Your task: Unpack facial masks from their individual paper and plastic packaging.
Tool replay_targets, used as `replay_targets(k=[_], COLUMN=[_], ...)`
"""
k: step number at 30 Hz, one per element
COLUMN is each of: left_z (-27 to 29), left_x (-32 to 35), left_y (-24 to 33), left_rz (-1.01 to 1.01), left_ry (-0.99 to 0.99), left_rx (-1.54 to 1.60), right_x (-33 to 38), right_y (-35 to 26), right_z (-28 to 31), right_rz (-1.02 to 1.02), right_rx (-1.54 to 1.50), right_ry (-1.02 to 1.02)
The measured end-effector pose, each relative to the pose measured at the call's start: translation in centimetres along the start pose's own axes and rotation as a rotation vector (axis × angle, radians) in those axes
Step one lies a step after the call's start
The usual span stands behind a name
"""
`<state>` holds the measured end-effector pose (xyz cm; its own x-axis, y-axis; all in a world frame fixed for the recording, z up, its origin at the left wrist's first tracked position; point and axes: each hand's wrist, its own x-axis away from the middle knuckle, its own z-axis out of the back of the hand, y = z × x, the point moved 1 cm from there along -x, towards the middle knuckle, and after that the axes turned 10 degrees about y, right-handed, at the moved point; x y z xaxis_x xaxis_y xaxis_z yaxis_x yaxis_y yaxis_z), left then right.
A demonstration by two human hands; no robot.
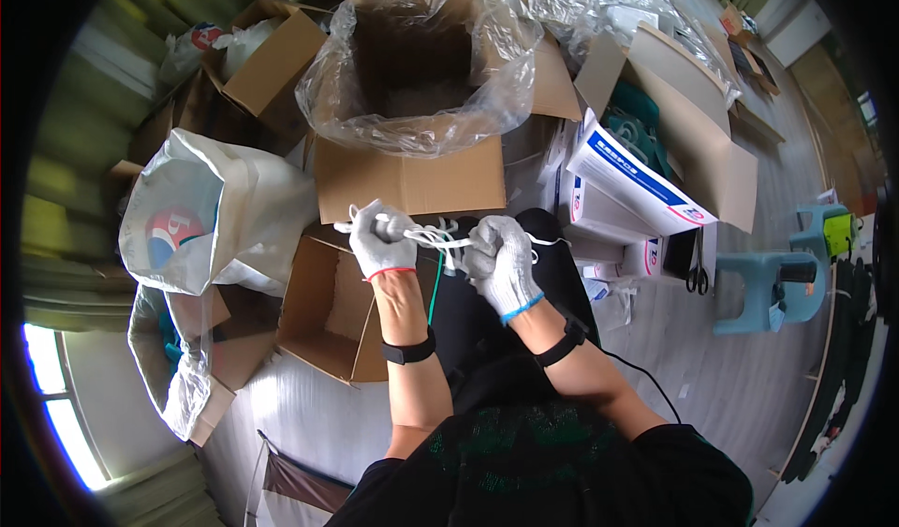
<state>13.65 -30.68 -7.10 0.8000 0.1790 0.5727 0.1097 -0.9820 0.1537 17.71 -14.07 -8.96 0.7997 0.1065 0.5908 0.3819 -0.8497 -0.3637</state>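
Observation:
Both of my hands wear pale knitted gloves, the left one with a red cuff and the right one with a blue cuff. My left hand (382, 237) is closed round one end of a looped bundle of white cord (434, 237). My right hand (501, 253) makes a fist on the other end, with loose strands sticking out beyond it. The cord stretches between the two fists, above my dark-clothed legs. A thin green strand (435, 288) hangs below the bundle. Whether the white strands are cord or cable is too fine to tell.
Ahead stands a cardboard box (410, 176) lined with clear plastic. A white sack (257, 204) and an open carton (323, 307) are at the left. To the right are printed white boxes (609, 199), black scissors (697, 267) and a light-blue stool (749, 293).

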Motion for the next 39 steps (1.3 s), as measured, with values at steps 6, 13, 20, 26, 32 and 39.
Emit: replay_targets(k=[6, 13, 20, 26, 32, 39], left_z=[0.0, 1.6, 6.5, 14.9, 16.8, 20.0], left_x=[1.6, 2.0, -0.6, -2.0, -2.6, -1.2], left_y=[-0.5, -0.6, -1.7, -4.0, -4.1, -4.8], left_rz=[-0.095, -0.097, -0.773, -1.171, -0.859, -0.975], left_ry=[0.009, -0.14, -0.142, -0.172, 0.079, 0.035], left_rx=[-0.425, -0.782, -1.09, -1.889, -2.146, -2.076], right_x=[-1.1, 0.3, 0.0, 1.8, 7.2, 3.7], right_y=[-2.5, -1.9, 1.2, 5.3, 2.0, 2.3], right_z=[-2.1, -4.6, -0.5, 7.4, 8.9, 1.9], right_rz=[-0.027, 1.005, 0.124, 0.017, -0.306, -0.199], right_rx=[0.393, 1.453, 1.027, 1.11, 0.784, 0.658], right_ry=[-0.131, -0.444, -0.411, -0.153, 0.089, 0.052])
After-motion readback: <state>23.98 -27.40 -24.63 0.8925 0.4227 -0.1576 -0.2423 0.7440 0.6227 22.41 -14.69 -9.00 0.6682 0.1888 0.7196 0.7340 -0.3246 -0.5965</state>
